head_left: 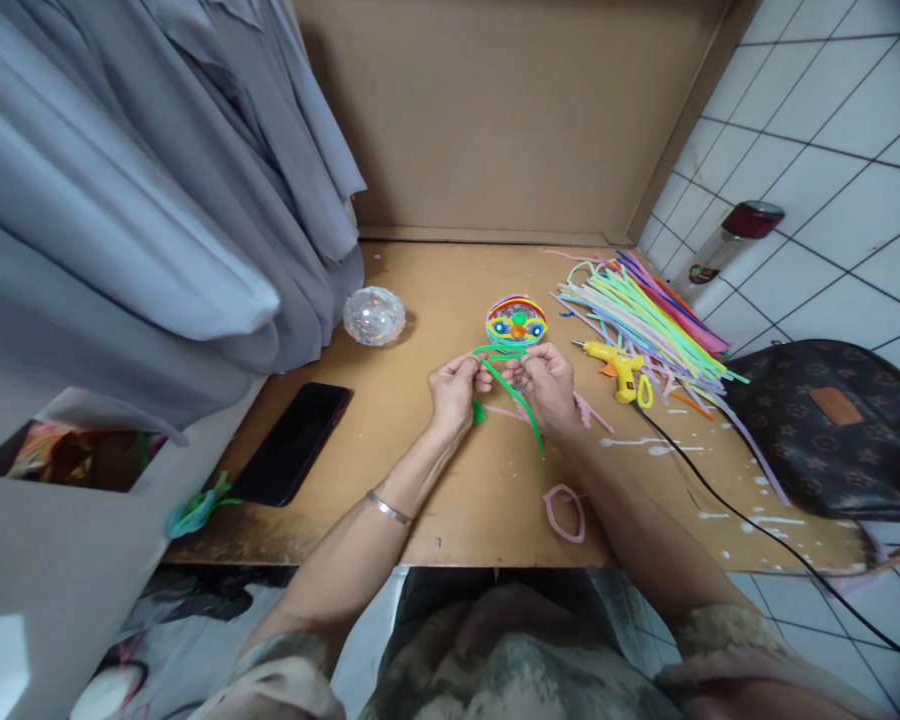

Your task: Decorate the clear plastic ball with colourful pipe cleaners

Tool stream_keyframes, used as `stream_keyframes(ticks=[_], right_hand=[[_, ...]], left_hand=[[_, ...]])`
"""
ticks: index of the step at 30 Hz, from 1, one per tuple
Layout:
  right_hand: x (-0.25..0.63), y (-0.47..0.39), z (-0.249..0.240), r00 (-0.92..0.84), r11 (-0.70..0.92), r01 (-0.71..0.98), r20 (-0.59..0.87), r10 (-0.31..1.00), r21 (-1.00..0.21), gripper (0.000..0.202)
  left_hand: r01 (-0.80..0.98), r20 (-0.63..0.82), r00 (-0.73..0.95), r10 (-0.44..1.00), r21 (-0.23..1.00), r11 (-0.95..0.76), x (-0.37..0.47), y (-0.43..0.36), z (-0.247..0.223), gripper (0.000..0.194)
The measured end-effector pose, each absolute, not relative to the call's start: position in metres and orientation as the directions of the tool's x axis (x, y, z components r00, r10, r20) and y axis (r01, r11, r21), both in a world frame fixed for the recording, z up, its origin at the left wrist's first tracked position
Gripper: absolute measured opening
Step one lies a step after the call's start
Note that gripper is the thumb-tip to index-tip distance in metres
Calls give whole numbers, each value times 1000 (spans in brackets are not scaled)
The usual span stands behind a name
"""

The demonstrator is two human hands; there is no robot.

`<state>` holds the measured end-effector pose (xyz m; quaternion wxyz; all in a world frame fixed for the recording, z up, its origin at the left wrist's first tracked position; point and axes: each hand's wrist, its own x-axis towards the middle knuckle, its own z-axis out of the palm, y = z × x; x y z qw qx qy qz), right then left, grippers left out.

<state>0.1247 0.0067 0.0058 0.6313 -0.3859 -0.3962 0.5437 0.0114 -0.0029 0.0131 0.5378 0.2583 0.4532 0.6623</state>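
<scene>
A green pipe cleaner (521,400) is pinched between both hands over the middle of the table, one length hanging down toward me. My left hand (456,392) grips it with thumb and forefinger, and my right hand (546,385) pinches another stretch of it. Just beyond the fingers sits a decorated clear ball (517,321), wrapped with coloured pipe cleaners and bearing two blue round eyes. A small green piece (479,411) lies beside my left hand. Pink pipe cleaner pieces lie under and beside my right hand, partly hidden.
A plain clear ball (375,316) and a black phone (294,443) lie to the left. Right of my hands are a yellow glue gun (621,369) with a black cord, a pile of pipe cleaners (645,310) and a brown bag (832,430). A pink loop (565,513) lies near the front edge.
</scene>
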Motion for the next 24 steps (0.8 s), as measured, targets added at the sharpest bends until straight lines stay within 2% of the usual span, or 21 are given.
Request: stream_keyframes(ticks=[24], right_hand=[[123, 6, 5, 104, 105, -327, 75, 992, -939, 29]], left_hand=[[-499, -129, -245, 961, 866, -11, 13, -2, 6, 15]])
